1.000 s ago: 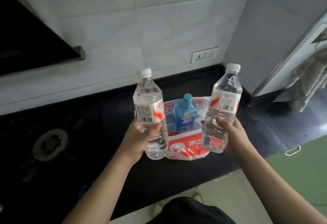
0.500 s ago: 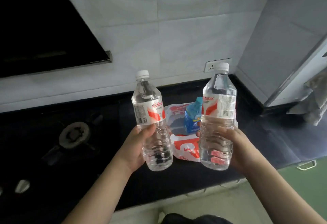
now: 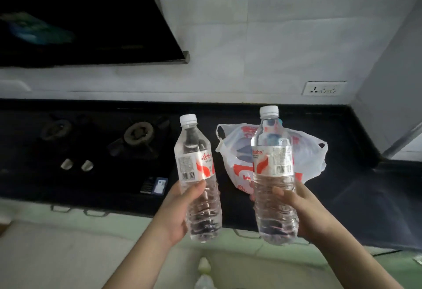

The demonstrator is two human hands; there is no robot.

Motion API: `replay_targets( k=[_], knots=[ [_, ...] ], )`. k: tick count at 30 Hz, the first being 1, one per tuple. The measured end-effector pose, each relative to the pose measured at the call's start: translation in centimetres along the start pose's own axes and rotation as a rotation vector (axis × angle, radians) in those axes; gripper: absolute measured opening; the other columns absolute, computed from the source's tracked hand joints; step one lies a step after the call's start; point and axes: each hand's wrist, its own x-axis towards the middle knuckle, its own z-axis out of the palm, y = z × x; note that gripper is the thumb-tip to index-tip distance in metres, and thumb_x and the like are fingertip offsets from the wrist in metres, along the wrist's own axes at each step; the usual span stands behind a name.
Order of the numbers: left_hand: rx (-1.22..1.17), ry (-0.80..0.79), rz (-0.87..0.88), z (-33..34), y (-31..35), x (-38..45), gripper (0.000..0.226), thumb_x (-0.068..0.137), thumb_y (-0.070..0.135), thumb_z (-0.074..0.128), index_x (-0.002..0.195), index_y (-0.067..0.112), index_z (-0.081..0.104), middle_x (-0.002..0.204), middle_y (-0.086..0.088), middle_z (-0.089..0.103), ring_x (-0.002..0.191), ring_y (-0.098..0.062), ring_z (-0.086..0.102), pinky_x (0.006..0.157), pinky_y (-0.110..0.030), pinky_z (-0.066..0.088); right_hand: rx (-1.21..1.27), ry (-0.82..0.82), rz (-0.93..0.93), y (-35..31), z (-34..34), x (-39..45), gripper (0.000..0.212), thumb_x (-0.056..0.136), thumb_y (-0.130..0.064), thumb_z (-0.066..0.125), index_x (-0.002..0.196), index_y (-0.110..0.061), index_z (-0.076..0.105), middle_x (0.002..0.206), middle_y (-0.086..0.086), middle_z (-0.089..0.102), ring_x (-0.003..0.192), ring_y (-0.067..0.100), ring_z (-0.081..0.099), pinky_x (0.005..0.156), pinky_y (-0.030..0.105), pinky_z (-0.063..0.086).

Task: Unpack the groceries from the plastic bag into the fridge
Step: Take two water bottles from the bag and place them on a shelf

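Note:
My left hand (image 3: 177, 211) grips a clear water bottle (image 3: 196, 174) with a white cap and red-and-white label, held upright above the counter's front edge. In my right hand (image 3: 303, 213) is a second, similar water bottle (image 3: 272, 174), also upright and slightly nearer the camera. Behind the two bottles a white plastic bag (image 3: 310, 154) with red print lies open on the black counter (image 3: 342, 192). A blue bottle inside the bag shows only as a blur through the right bottle. At the far right a pale edge of the fridge (image 3: 402, 142) is visible.
A black gas hob (image 3: 137, 133) with two burners and two knobs fills the counter's left half. A dark range hood (image 3: 86, 17) hangs above it. A wall socket (image 3: 324, 87) sits on the tiled wall. Drawer handles line the green cabinet front below.
Both hands with their bottles have drawn back from the bag towards me, and the view has swung left, bringing the whole hob into sight and pushing the fridge to the edge.

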Motion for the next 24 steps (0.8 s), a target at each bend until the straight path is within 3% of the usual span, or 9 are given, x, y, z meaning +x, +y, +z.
replay_targets(
  k=[5,9,12,17,20,24],
  knots=[
    [-0.096,0.087,0.022,-1.0,-1.2,-4.7,0.031,0.076,0.024,0.074,0.097,0.001,0.071,0.087,-0.020,0.069,0.073,-0.029,0.069,0.065,-0.038,0.058,0.003,-0.092,0.045,1.2,2.3,-0.4,0.091,0.048,-0.052,0.090,0.118,-0.002,0.060,0.108,0.025,0.068,0.094,0.039,0.068,0.074,0.042,0.057],
    [-0.150,0.235,0.090,-2.8,-2.0,-8.5,0.024,0.078,0.025,0.063,0.090,0.008,0.075,0.089,-0.018,0.072,0.077,-0.028,0.071,0.068,-0.040,0.059,0.020,-0.167,0.053,2.6,5.3,0.1,0.098,0.057,-0.063,0.082,0.128,-0.001,0.052,0.112,0.026,0.066,0.096,0.040,0.068,0.075,0.043,0.056],
    [-0.163,0.313,0.150,-4.9,-2.4,-11.2,0.016,0.082,0.025,0.069,0.082,0.013,0.079,0.087,-0.017,0.071,0.076,-0.028,0.070,0.068,-0.039,0.059,0.006,-0.263,0.092,3.3,8.0,0.1,0.087,0.054,-0.065,0.083,0.120,-0.011,0.063,0.113,0.020,0.069,0.098,0.036,0.069,0.077,0.042,0.057],
    [-0.201,0.422,0.251,-8.5,-3.4,-16.4,0.048,0.069,0.031,0.076,0.107,0.002,0.065,0.091,-0.019,0.068,0.079,-0.030,0.069,0.067,-0.039,0.056,-0.001,-0.396,0.223,5.0,13.9,-0.6,0.093,0.044,-0.061,0.088,0.117,-0.010,0.062,0.112,0.018,0.070,0.097,0.033,0.070,0.074,0.038,0.059],
    [-0.227,0.432,0.334,-10.7,-4.5,-20.7,0.042,0.061,0.036,0.084,0.094,0.012,0.074,0.088,-0.015,0.069,0.077,-0.027,0.068,0.068,-0.039,0.057,-0.026,-0.478,0.285,6.7,17.9,-1.4,0.099,0.042,-0.060,0.088,0.121,-0.008,0.059,0.112,0.019,0.070,0.096,0.033,0.070,0.073,0.038,0.059],
    [-0.323,0.511,0.404,-13.8,-6.7,-27.8,0.055,0.048,0.043,0.094,0.090,0.011,0.076,0.086,-0.016,0.068,0.072,-0.027,0.067,0.067,-0.038,0.058,-0.044,-0.596,0.367,9.6,23.9,-3.7,0.092,0.039,-0.060,0.089,0.113,-0.009,0.067,0.109,0.019,0.071,0.091,0.033,0.071,0.072,0.040,0.059]
  ],
)
